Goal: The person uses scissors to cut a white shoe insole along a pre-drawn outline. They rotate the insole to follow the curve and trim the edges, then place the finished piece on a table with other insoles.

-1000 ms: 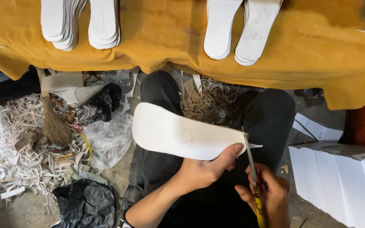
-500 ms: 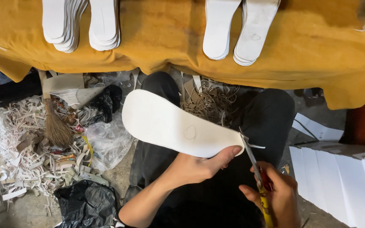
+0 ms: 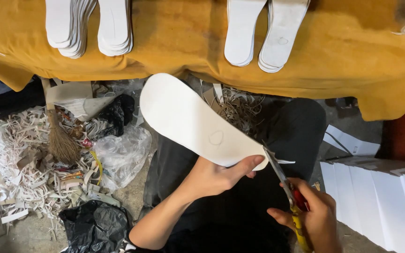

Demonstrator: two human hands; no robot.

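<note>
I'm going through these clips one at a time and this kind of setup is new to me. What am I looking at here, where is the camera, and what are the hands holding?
No machine is in view: a person works with bare hands, and the single camera sits on their head, looking down past their lap. The left hand pinches a white foam insole near its heel end, thumb on top. The right hand has a grip on scissors with red and yellow handles, whose blades meet the insole's heel edge, where a thin white sliver sticks out. Above lies a mustard-yellow cloth carrying stacks of finished insoles. On the floor to the left are white trimmings, a small broom and black plastic bags. To the right stand white sheets on edge.
</note>
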